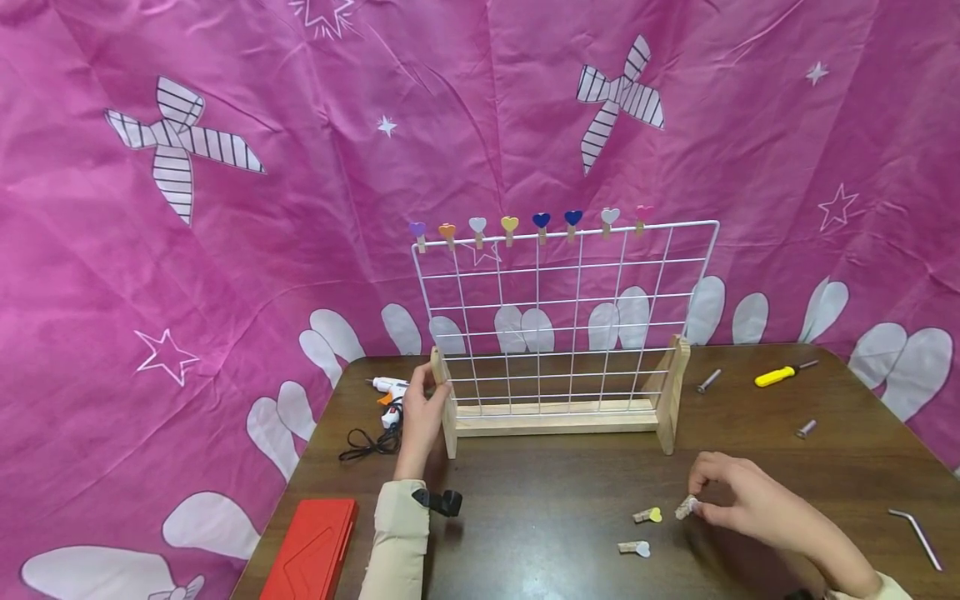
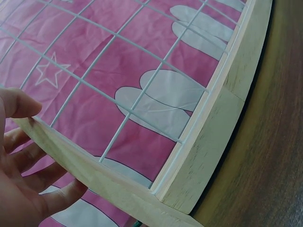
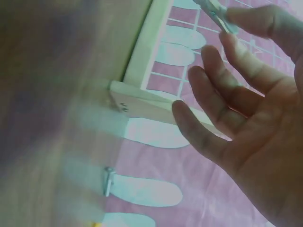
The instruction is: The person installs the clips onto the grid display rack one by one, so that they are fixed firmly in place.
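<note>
A white wire grid [image 1: 557,312] stands upright in a wooden base [image 1: 555,423]. Several heart-topped wooden clothespins, among them a yellow one [image 1: 509,229], are clipped along its top wire. My left hand [image 1: 422,412] holds the left wooden upright [image 2: 78,163], thumb on one side and fingers on the other. Between thumb and index finger, my right hand [image 1: 753,500] pinches a small clothespin [image 1: 684,507] with a whitish heart, just above the table at the front right. Beside it lie a yellow-heart clothespin [image 1: 648,516] and a white-heart clothespin [image 1: 634,548].
On the left are a glue gun [image 1: 390,387] with a black cord and a red case [image 1: 309,546]. To the right lie two bolts, one near the stand [image 1: 708,381], a yellow screwdriver [image 1: 776,376] and a hex key [image 1: 917,537]. A pink curtain [image 1: 465,100] hangs behind the table.
</note>
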